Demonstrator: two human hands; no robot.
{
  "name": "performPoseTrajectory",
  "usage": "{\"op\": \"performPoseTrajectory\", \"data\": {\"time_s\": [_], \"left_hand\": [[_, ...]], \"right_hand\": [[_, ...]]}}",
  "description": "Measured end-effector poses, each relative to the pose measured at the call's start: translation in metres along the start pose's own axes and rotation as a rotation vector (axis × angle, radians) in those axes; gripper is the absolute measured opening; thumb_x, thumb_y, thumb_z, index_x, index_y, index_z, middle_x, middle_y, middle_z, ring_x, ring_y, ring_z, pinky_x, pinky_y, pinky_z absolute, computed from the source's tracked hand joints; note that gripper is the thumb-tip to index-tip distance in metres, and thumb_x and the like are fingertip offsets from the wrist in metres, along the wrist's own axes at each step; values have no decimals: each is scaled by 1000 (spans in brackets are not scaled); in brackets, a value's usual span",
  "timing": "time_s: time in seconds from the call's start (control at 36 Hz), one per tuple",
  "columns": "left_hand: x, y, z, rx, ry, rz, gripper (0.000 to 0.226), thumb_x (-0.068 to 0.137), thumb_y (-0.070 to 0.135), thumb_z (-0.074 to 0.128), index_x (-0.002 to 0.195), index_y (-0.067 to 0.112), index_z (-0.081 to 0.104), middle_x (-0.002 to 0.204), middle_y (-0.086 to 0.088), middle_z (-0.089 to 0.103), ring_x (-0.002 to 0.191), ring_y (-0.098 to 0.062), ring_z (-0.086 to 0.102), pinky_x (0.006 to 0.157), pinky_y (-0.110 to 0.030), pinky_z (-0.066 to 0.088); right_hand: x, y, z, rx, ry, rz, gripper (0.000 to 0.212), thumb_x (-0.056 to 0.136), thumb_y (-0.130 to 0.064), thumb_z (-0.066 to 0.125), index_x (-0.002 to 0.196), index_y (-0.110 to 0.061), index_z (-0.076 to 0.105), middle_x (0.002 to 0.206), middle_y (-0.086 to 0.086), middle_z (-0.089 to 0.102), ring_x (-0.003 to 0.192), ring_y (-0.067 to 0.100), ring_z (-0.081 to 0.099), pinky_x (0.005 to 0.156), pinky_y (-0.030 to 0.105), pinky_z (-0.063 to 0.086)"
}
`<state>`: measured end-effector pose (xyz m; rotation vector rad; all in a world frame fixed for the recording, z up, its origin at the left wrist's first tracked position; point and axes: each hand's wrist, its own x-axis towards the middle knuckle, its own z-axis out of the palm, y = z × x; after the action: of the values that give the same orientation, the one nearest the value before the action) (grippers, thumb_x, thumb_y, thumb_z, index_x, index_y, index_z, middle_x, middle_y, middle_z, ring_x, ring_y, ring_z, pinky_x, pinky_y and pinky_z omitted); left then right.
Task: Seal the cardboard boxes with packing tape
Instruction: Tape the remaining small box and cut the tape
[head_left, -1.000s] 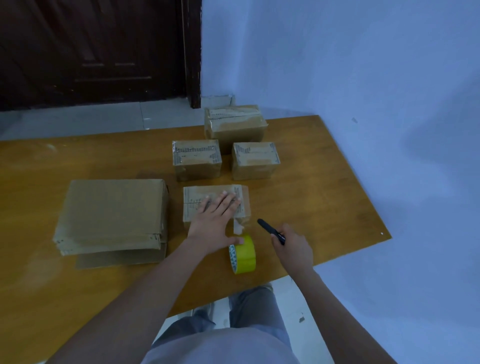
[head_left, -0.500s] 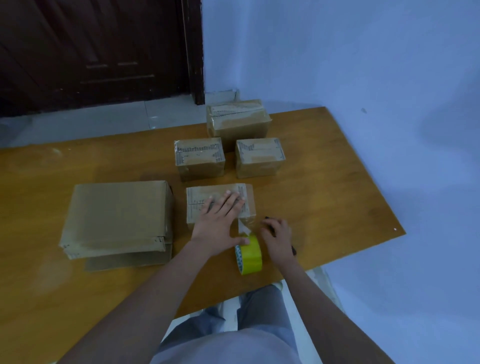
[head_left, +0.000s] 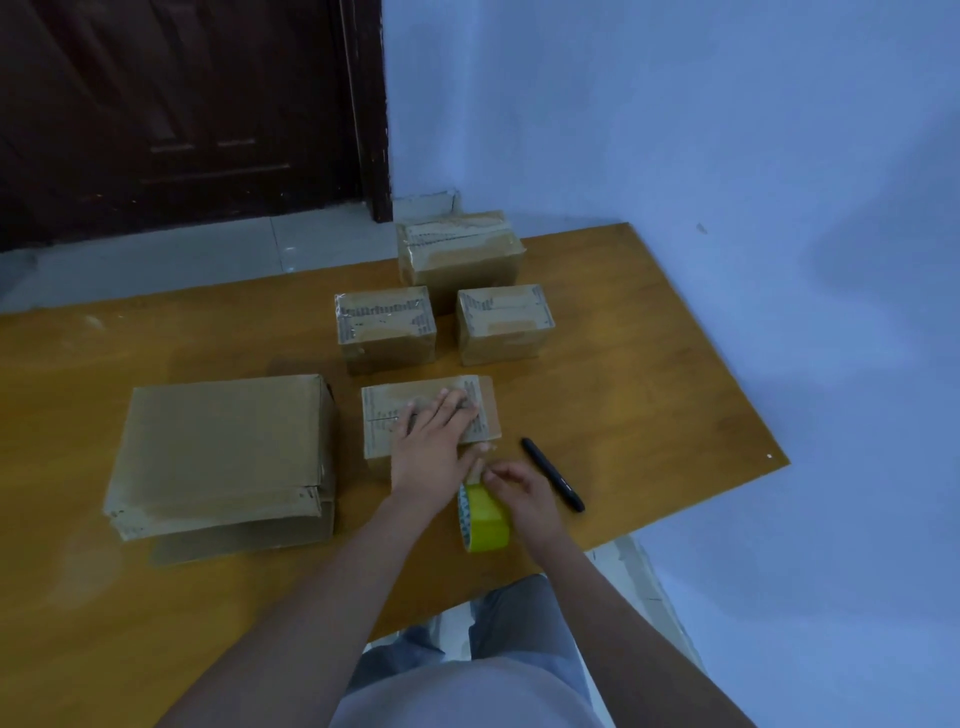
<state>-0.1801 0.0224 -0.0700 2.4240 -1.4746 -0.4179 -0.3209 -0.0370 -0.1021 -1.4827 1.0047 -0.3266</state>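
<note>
Small brown cardboard box (head_left: 428, 415), taped on top, lying near the front edge of the orange-brown wooden surface (head_left: 649, 374). The left hand (head_left: 434, 441) lies flat on the box top with fingers straight and spread. Just in front of the box stands a yellow roll of packing tape (head_left: 485, 517) on its edge; the right hand (head_left: 522, 491) is at the roll's top, its fingertips pinching what appears to be the tape's loose end between roll and box. A black marker pen (head_left: 553, 474) lies on the surface just to the right of that hand. Behind the box sit three more small taped cardboard boxes (head_left: 384, 327), one of them at the far edge. A large flat cardboard box (head_left: 223, 452) rests toward the left.
</note>
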Motion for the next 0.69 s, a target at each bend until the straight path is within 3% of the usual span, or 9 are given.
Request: {"op": "performPoseTrajectory", "data": {"time_s": [0.17, 0.25, 0.33, 0.44, 0.53, 0.61, 0.69], "left_hand": [[5, -3, 5, 77, 44, 16, 52, 98, 51, 37, 146, 30, 34, 157, 9, 23, 146, -12, 13, 117, -40, 4], [8, -6, 9, 99, 108, 54, 50, 92, 46, 54, 137, 23, 51, 148, 3, 43, 140, -18, 34, 113, -46, 20], [8, -13, 12, 165, 164, 123, 51, 76, 40, 77, 120, 17, 65, 129, -3, 62, 123, -22, 55, 99, -52, 44], [3, -22, 10, 182, 174, 200, 56, 70, 38, 82, 119, 16, 65, 127, -4, 62, 121, -23, 56, 98, -53, 45], [0, -23, 6, 110, 176, 211, 47, 80, 44, 58, 118, 18, 64, 127, 0, 60, 123, -22, 53, 105, -49, 35], [5, -9, -10, -8, 148, 126, 58, 85, 53, 28, 117, 19, 62, 123, 3, 59, 119, -19, 51, 103, -39, 30], [22, 6, -15, 53, 94, 35, 46, 93, 53, 37, 121, 18, 50, 122, 1, 50, 118, -19, 43, 99, -34, 31]], "right_hand": [[-4, -3, -3, -62, -18, 3, 12, 85, -11, 68, 80, -22, 70, 102, 11, 66, 98, 18, 61, 88, 26, 47], [-7, -4, -8, -63, 16, 7, 5, 84, -10, 68, 88, -11, 72, 102, 5, 66, 96, 8, 60, 83, 11, 44], [-8, -7, -15, -43, 79, -28, 10, 86, -11, 67, 85, -20, 72, 97, -7, 67, 96, 3, 60, 86, 19, 46], [-7, -7, -25, -42, 137, -20, 19, 85, -11, 67, 79, -29, 70, 93, -13, 66, 96, 3, 59, 85, 20, 45], [-7, -5, -30, -21, 176, 3, 12, 85, -12, 68, 83, -23, 70, 97, -3, 67, 96, 9, 61, 84, 24, 46], [-8, -4, -29, -12, 188, 6, 16, 85, -12, 68, 81, -27, 68, 98, -2, 66, 93, 6, 60, 78, 19, 44], [-7, 0, -25, -11, 193, -1, 20, 84, -9, 69, 77, -28, 68, 95, 0, 67, 91, 10, 62, 77, 19, 44]]}}
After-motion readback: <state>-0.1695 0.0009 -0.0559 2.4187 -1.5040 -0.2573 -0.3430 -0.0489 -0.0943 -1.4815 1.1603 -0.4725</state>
